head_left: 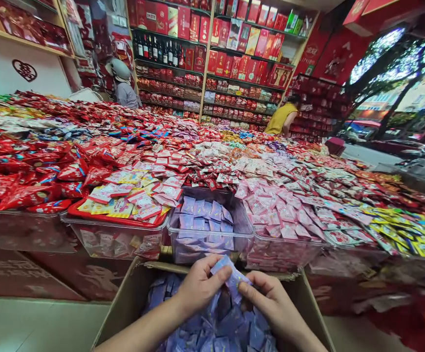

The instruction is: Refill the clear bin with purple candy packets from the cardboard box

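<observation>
Between my two hands, above an open cardboard box [122, 302], is a small purple packet [233, 279]. My left hand [205, 285] pinches its upper left part between thumb and fingers. The thumb and fingers of my right hand [271, 299] grip its right side. Many purple packets [227, 325] lie in the box below. Just beyond the box, a clear plastic bin [212, 235] holds rows of similar purple packets [201, 215].
Bins of pink packets [282, 210], yellow and white packets [128, 193] and red packets [29, 181] flank the purple one. Shelves [204, 63] with bottles and red boxes stand behind. A person in a helmet [122, 83] and a person in yellow [282, 117] are beyond the display.
</observation>
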The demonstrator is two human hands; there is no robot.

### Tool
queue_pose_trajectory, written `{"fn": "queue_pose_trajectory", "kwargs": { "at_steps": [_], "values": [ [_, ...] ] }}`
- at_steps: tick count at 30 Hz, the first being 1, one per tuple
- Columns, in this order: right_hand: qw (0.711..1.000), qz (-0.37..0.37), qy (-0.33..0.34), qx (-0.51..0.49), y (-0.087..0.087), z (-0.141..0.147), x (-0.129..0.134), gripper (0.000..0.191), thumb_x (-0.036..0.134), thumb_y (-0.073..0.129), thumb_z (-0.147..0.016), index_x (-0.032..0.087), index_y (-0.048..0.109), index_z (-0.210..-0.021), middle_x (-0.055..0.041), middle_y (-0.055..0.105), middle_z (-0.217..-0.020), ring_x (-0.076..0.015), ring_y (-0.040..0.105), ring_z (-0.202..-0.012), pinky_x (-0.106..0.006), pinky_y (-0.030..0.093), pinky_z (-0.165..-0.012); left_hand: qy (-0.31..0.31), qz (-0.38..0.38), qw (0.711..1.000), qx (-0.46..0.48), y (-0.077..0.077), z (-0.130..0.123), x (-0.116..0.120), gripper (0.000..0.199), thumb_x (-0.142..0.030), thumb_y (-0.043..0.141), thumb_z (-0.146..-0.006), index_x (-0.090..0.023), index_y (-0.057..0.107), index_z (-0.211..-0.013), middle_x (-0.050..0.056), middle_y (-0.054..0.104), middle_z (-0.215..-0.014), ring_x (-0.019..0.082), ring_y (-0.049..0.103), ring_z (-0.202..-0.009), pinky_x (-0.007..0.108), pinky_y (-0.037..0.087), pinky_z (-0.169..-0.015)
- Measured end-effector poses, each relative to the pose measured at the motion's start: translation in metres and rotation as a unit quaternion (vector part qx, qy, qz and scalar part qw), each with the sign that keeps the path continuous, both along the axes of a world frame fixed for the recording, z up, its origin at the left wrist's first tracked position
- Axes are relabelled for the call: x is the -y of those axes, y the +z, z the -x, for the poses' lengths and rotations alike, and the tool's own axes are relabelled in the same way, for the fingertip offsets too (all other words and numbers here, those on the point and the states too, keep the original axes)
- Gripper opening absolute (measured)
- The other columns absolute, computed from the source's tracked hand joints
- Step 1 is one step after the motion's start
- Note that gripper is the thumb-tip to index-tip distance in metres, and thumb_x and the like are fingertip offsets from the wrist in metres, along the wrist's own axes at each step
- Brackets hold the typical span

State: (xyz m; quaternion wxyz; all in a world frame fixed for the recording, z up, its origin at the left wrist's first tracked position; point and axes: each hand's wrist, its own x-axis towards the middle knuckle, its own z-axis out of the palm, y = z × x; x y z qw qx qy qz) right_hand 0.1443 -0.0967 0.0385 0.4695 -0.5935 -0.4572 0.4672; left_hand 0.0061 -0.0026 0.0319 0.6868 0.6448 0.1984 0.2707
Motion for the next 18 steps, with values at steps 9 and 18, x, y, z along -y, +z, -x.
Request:
{"fn": "queue_pose_trajectory", "kwargs": {
  "at_steps": [9,18],
  "values": [
    [0.984,-0.055,-0.11,-0.13,-0.011,0.007,-0.002,0.029,0.041,0.065,-0.063,0.016,0.061,-0.078,-0.001,0.061,-0.062,-0.0113,0.052,-0.053,-0.022,0.04,-0.052,-0.011,-0.019,0.999,-0.026,0.0,-0.004,0.001,0.034,-0.038,0.042,-0.082,-0.011,0.053,-0.067,-0.001,0.051,-0.058,0.009,0.048,-0.048,0.019,0.037,-0.047],
    [0.986,-0.065,-0.131,-0.075,-0.026,0.005,-0.003,0.028,0.043,0.062,-0.064,0.015,0.061,-0.064,-0.0009,0.057,-0.058,-0.0117,0.048,-0.054,-0.022,0.038,-0.051,0.032,-0.116,0.989,-0.089,-0.009,-0.002,0.004,0.029,-0.032,0.056,-0.074,-0.015,0.054,-0.098,0.002,0.056,-0.081,0.015,0.05,-0.074,0.023,0.04,-0.068]
  ]
}}
